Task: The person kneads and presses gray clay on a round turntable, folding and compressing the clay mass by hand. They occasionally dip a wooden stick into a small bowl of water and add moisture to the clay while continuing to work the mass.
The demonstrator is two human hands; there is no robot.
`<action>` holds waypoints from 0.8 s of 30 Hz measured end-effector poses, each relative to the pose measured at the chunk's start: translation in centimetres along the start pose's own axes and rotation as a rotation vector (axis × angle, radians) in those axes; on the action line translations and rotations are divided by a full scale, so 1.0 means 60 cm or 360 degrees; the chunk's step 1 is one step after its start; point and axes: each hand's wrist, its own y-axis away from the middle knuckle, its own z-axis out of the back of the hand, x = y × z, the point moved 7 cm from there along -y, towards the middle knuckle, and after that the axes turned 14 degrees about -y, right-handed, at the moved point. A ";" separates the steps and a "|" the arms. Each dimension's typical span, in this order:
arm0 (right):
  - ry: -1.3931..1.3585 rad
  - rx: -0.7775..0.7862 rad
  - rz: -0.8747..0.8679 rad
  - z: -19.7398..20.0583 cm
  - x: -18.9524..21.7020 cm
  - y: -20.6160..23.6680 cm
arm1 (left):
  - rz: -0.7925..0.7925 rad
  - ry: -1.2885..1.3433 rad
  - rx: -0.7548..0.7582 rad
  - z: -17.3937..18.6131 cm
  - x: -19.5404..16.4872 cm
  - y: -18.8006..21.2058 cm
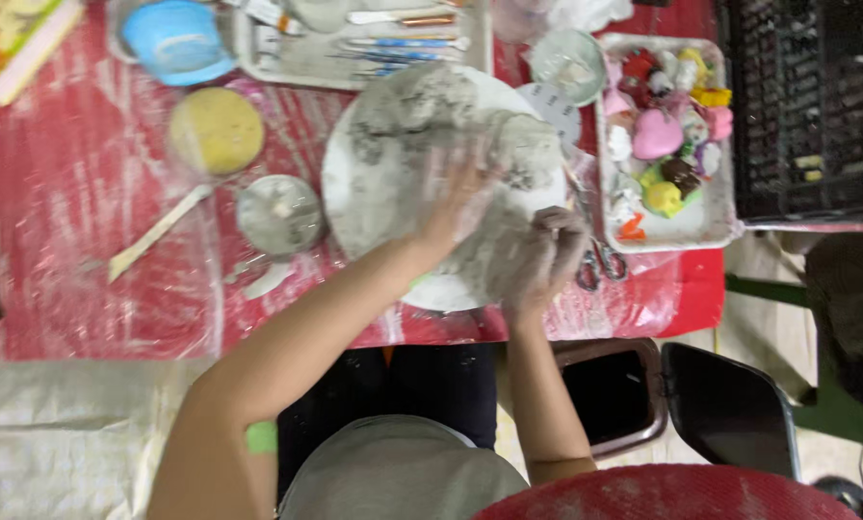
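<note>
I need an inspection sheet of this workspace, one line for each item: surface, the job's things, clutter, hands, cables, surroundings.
Surface: red table cover, smeared with pale dust.
Job's things: grey clay lump on a round white board.
Clutter: yellow round lid, blue bowl, tool tray, tray of small coloured figures, scissors.
Hands: left hand flat on the clay; right hand curled at its edge, both clay-coated.
Cables: nothing seen.
Surroundings: black crate, dark chair seat.

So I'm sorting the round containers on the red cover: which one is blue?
The blue bowl at the far left corner, beside the tool tray. The disc nearer is yellow and the small dish is grey.
</note>
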 end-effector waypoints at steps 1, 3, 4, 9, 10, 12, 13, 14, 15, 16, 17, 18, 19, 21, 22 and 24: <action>0.0010 -0.0037 -0.0035 0.001 0.001 -0.003 | -0.0036 0.0002 -0.0002 0.010 0.002 0.008; -0.0026 -0.0028 -0.0041 -0.011 0.010 -0.013 | -0.0107 -0.0011 -0.0036 0.048 0.011 0.030; -0.0064 0.0017 -0.0024 -0.023 0.022 -0.016 | 0.0060 0.0307 -0.0066 0.075 0.038 0.053; 0.0746 0.0947 -0.0106 -0.197 0.054 0.026 | 0.0494 0.0737 -0.0500 0.210 0.202 0.242; 0.0786 0.1272 -0.0093 -0.248 0.053 0.050 | 0.0655 0.0784 -0.0400 0.208 0.241 0.271; 0.1021 0.1433 -0.0438 -0.321 0.011 0.076 | 0.0874 0.0687 -0.0219 0.195 0.286 0.306; 0.1043 0.1573 -0.0377 -0.359 0.000 0.081 | 0.0929 0.0545 -0.0136 0.189 0.301 0.314; 0.1062 0.1713 -0.0309 -0.394 -0.015 0.084 | 0.0982 0.0400 -0.0055 0.182 0.316 0.316; 0.1079 0.1849 -0.0238 -0.420 -0.025 0.088 | 0.0982 0.0325 0.0011 0.172 0.327 0.309; 0.0986 0.1838 -0.0356 -0.427 -0.035 0.086 | 0.0980 0.0255 0.0085 0.161 0.336 0.299; 0.0895 0.1820 -0.0477 -0.431 -0.045 0.082 | 0.0975 0.0189 0.0162 0.153 0.343 0.290; 0.0808 0.1795 -0.0591 -0.433 -0.052 0.077 | 0.0992 0.0259 0.0198 0.145 0.349 0.281; 0.0777 0.1802 -0.0519 -0.437 -0.048 0.072 | 0.1010 0.0334 0.0229 0.134 0.350 0.271; 0.0728 0.1816 -0.0388 -0.440 -0.033 0.067 | 0.1038 0.0428 0.0280 0.119 0.349 0.259; 0.0759 0.1740 -0.0468 -0.437 -0.032 0.064 | 0.1047 0.0437 0.0294 0.114 0.348 0.256; 0.0820 0.1582 -0.0650 -0.431 -0.029 0.061 | 0.1042 0.0549 0.0252 0.109 0.347 0.254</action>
